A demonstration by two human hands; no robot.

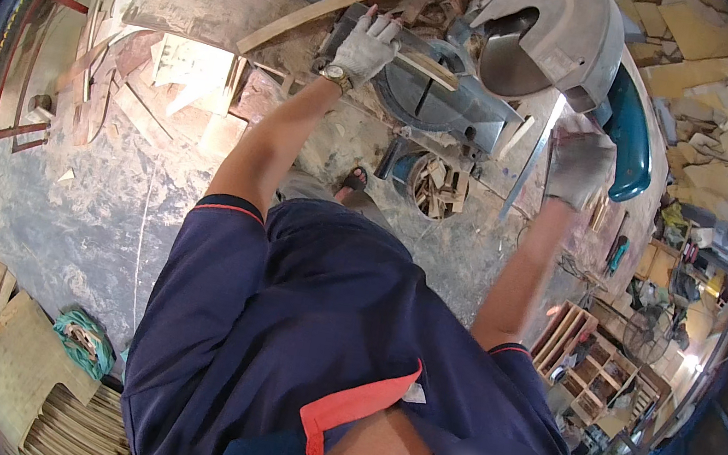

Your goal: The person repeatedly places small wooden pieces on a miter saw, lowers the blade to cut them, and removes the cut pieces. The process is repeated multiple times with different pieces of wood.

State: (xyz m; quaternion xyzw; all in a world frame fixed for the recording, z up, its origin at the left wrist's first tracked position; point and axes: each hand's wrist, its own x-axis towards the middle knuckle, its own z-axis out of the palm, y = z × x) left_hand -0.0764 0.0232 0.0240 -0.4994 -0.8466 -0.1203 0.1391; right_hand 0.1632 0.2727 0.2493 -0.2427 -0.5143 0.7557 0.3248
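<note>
Wood strip (430, 70) is seen approx. 12 o'clock, on saw base (400, 93). At its 9 o'clock end, gloved L hand (368, 47) is placed, fingers stretched; gloved R hand (581, 163), approx. 2 o'clock, is placed nr. saw head (586, 35). Both grips can't be told.

Your left hand (371, 47) hides one end of the wood strip (428, 69) beneath it. Your right hand (580, 165) is blurred; whether it grips the teal handle (633, 144) beside it, you cannot tell. Beyond that hand, the top edge crops the saw guard (565, 23).
</note>
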